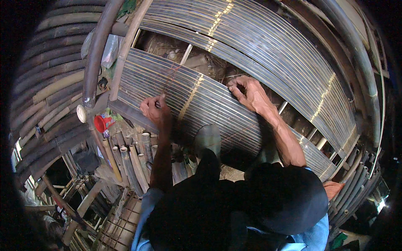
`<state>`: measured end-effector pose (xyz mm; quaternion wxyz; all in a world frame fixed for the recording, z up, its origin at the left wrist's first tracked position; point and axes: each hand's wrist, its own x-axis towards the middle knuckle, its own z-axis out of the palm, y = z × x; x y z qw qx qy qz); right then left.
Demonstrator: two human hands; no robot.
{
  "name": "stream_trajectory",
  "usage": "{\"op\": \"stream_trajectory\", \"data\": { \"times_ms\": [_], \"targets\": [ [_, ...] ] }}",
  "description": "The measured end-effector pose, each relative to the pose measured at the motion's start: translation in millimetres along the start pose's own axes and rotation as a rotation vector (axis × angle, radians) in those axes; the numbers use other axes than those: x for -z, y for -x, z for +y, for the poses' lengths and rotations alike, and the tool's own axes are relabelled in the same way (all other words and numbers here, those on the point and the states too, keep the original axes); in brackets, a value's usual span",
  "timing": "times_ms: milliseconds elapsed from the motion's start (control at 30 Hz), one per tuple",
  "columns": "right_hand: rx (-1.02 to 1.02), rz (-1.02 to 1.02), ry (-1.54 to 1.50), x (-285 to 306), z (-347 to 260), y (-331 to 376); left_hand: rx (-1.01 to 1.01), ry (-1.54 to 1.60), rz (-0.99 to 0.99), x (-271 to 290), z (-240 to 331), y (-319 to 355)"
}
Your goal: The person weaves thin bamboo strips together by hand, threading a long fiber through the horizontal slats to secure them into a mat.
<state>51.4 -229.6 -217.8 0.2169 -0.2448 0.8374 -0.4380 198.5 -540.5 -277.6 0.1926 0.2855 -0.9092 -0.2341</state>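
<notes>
A panel of dark, narrow bamboo slats point(163, 73) with pale lines between them lies in front of me, crossed by a light lashing band point(190, 96). My left hand point(156, 110) is over its near left part, fingers curled with thumb and forefinger together; what they hold, if anything, cannot be made out. At the panel's far edge, beside the gap, my right hand point(250, 94) makes a closed pinch, its content too small to name. A thin reddish string point(173, 72) lies on the slats between the hands. My foot point(208, 140) is at the near edge.
Beyond the gap lies a second slatted panel point(251, 29). A thick bamboo pole point(98, 50) rises on the left, near a red plastic cup-like thing point(101, 123). Cut bamboo lengths point(132, 163) stand at near left; more poles point(356, 180) are stacked right.
</notes>
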Motion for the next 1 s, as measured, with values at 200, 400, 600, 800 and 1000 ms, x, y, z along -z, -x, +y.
{"op": "stream_trajectory", "data": {
  "times_ms": [200,400,600,800,1000],
  "targets": [
    [0.048,-0.009,0.006,-23.3,-3.5,-10.0,0.215,0.296,0.013,26.1,-81.4,12.4],
    [0.007,0.009,0.035,-16.2,5.7,-6.8,0.475,0.030,-0.209,176.0,-56.7,-10.8],
    [-0.004,-0.044,-0.073,-28.6,8.9,-14.3,0.777,1.337,0.127,243.8,25.4,-49.0],
    [-0.019,-0.062,-0.071,-27.0,15.9,-15.1,0.463,1.505,-0.578,221.2,84.6,-51.2],
    [-0.043,-0.059,-0.084,-35.3,0.9,-22.7,0.409,0.699,-1.157,250.1,168.2,-34.9]
  ]
}}
